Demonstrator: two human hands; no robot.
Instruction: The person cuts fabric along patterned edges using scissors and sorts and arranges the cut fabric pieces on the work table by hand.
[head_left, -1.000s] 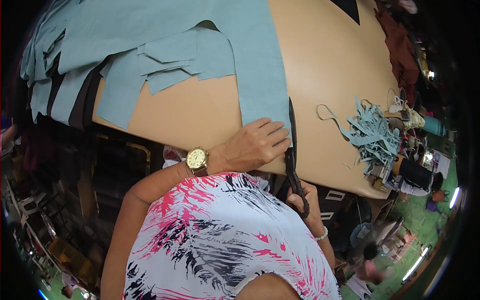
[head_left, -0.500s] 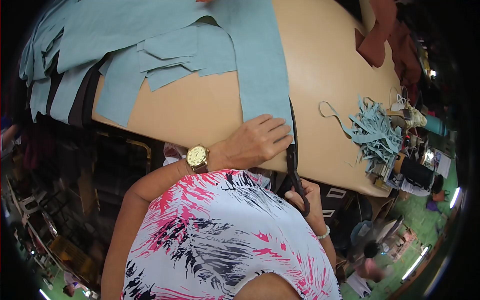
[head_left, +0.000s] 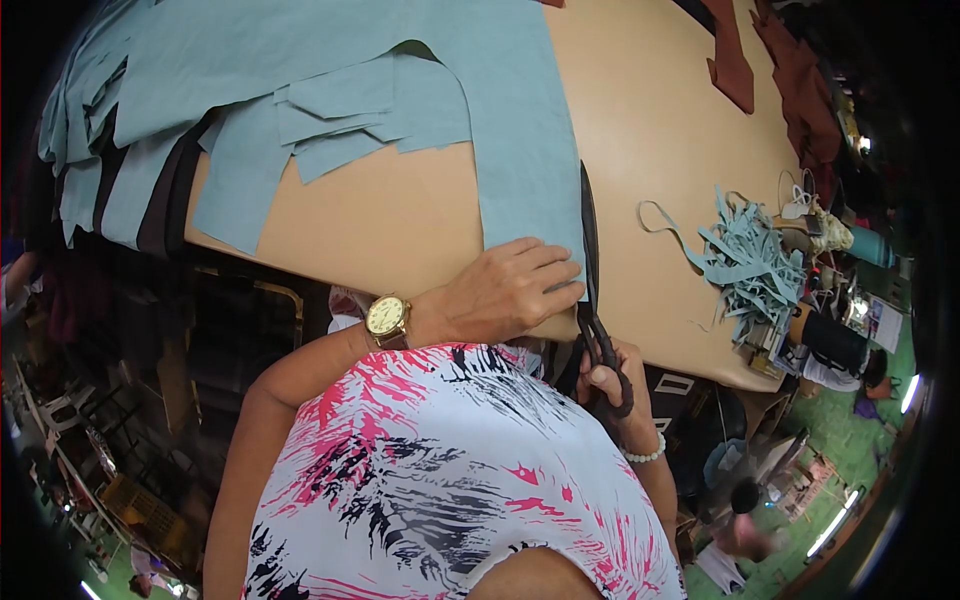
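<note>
My left hand [head_left: 512,288], with a gold-rimmed watch [head_left: 386,316] on its wrist, presses down on the near end of a light blue cloth strip [head_left: 522,150]. Its fingers are stretched out near the cloth's right edge. Black scissors [head_left: 588,225] lie along that edge, points away from me. Around their handles my right hand [head_left: 640,412] is closed, just off the table's front edge. A pale bead bracelet [head_left: 645,452] circles that wrist.
More blue cloth [head_left: 230,60] spreads over the left of the tan table [head_left: 640,180]. A heap of thin blue trimmings [head_left: 750,260] sits at the right, near a blue bottle [head_left: 872,247]. Brown cloth pieces [head_left: 735,70] lie at the far right.
The scissors have slid forward along the cloth edge and their handles have spread a little. My right hand has moved up with them. A brown piece at the far right has shifted.
</note>
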